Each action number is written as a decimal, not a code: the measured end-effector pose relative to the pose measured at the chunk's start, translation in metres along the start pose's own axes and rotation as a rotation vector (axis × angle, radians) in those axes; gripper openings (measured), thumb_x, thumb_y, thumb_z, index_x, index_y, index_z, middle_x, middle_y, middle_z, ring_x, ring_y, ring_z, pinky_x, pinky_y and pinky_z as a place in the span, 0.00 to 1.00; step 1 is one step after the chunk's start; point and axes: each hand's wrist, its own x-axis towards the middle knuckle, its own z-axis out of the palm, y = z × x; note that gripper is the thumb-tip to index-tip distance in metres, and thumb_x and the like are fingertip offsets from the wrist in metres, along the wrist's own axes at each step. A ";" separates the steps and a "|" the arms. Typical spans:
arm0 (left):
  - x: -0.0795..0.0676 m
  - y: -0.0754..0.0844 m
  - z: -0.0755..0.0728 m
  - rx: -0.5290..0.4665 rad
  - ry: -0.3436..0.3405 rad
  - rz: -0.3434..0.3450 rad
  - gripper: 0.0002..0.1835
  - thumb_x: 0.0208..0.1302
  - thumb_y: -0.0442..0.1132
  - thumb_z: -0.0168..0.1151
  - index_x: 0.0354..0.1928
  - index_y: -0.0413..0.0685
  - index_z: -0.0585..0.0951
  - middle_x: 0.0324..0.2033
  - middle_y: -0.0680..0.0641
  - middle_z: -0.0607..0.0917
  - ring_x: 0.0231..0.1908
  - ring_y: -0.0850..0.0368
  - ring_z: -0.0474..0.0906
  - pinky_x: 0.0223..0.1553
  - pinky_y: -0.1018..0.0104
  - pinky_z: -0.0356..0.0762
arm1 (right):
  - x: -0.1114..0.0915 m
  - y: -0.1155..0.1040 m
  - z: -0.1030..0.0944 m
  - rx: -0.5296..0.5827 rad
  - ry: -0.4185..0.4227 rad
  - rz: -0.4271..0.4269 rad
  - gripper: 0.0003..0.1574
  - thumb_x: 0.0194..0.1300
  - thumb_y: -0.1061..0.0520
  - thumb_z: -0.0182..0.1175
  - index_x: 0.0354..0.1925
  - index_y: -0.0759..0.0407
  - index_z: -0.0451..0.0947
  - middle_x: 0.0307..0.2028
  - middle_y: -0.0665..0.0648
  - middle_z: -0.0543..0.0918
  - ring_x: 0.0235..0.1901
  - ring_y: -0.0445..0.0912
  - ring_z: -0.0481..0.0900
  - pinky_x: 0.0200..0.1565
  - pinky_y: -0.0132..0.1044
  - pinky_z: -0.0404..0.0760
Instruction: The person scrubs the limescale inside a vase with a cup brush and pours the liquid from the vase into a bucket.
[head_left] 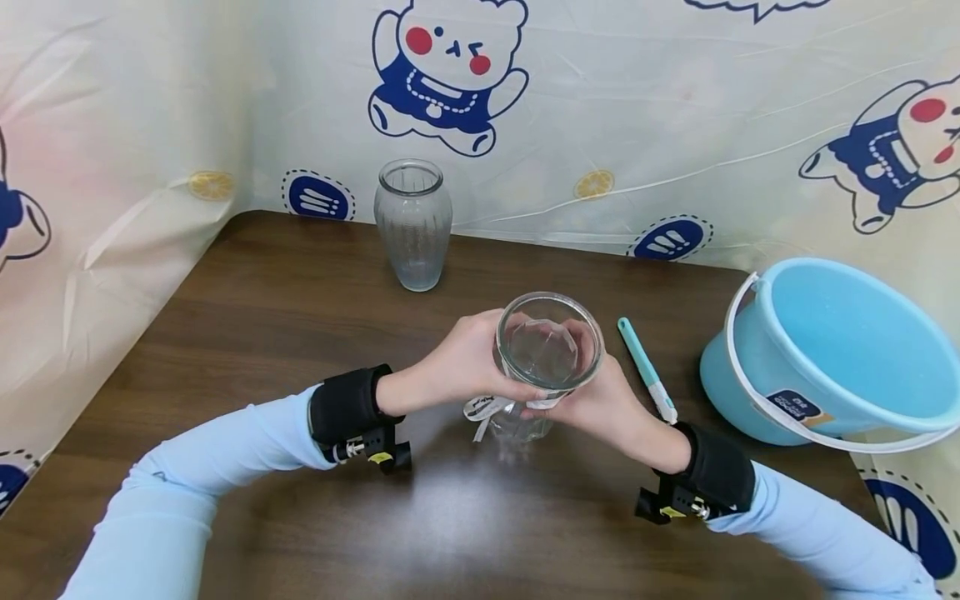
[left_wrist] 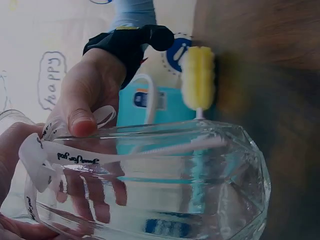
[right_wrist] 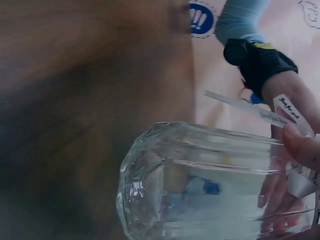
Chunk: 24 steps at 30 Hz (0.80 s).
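My left hand (head_left: 467, 357) and right hand (head_left: 606, 407) grip a clear glass vase (head_left: 517, 427) from both sides, close under its wide round mouth. It is held upright above the table, its mouth toward the head camera. A white ribbon (left_wrist: 100, 157) with black lettering is tied around its neck, the loose ends hanging out; thumbs lie near the knot. In the right wrist view the faceted thick base (right_wrist: 142, 185) of the vase shows, with fingers visible through the glass. No water shows inside.
A second, ribbed glass vase (head_left: 414, 225) stands at the table's back edge. Right of my hands lies a bottle brush (head_left: 639, 360) with a turquoise handle and a yellow sponge head (left_wrist: 198, 77). A light-blue bucket (head_left: 738, 408) with a white handle stands at the right edge of the brown table (head_left: 300, 292).
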 end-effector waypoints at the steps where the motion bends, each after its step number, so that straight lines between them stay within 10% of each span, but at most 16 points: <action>1: -0.001 -0.003 0.003 0.005 -0.002 -0.007 0.30 0.33 0.46 0.77 0.43 0.45 0.78 0.36 0.53 0.80 0.38 0.62 0.74 0.41 0.68 0.72 | -0.002 0.003 0.002 -0.010 0.003 0.004 0.59 0.28 0.61 0.79 0.56 0.67 0.56 0.50 0.62 0.74 0.49 0.52 0.72 0.49 0.50 0.71; 24: -0.009 -0.024 0.022 -0.003 -0.126 -0.058 0.40 0.34 0.46 0.77 0.53 0.40 0.70 0.49 0.45 0.75 0.49 0.52 0.71 0.49 0.61 0.69 | -0.013 0.029 0.014 0.003 -0.097 -0.009 0.61 0.30 0.57 0.79 0.58 0.66 0.54 0.52 0.64 0.71 0.50 0.57 0.71 0.50 0.53 0.70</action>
